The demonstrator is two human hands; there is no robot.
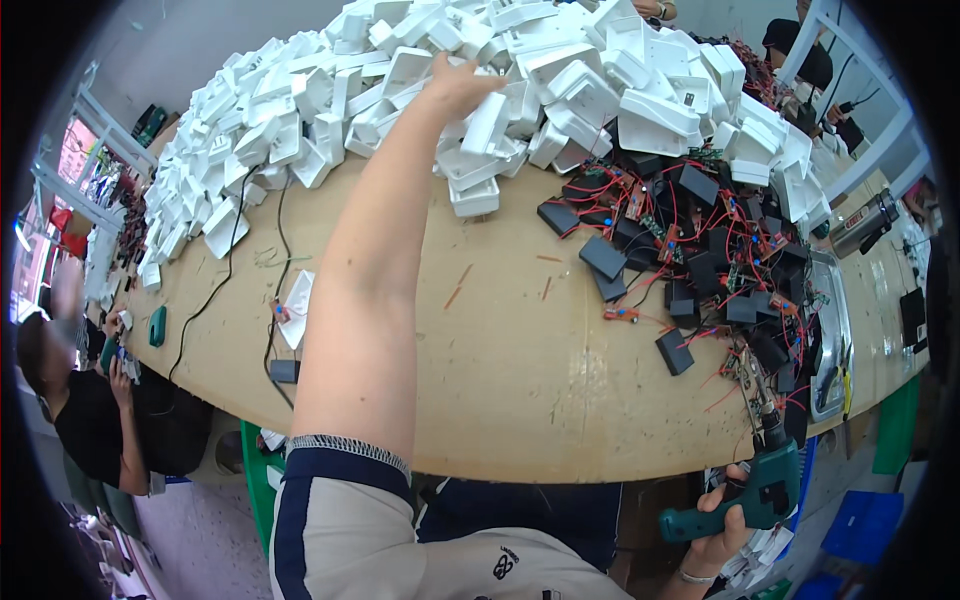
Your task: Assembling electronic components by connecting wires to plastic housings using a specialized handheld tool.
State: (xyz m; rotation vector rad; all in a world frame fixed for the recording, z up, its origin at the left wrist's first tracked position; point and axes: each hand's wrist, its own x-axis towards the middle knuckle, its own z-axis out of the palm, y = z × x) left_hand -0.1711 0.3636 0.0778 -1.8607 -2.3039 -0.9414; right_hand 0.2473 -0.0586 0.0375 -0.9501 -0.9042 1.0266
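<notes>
My left arm stretches forward across the table, and my left hand (462, 90) lies on the heap of white plastic housings (300, 90). Its fingers look spread, touching the housings, with no piece plainly lifted. Low on the right, my right hand (718, 545) is wrapped round the handle of a green electric drill (772, 488). The drill's metal tip points up toward the table's right part, beside a pile of black box-shaped parts (602, 257) with red wires and small circuit boards.
A white housing (296, 308) and a dark box (284, 371) lie left of my arm, near black cables (232, 240). A metal tray (832, 340) and a steel flask (865, 222) stand at right. Another person (80, 410) sits at far left, near a green tool (157, 326).
</notes>
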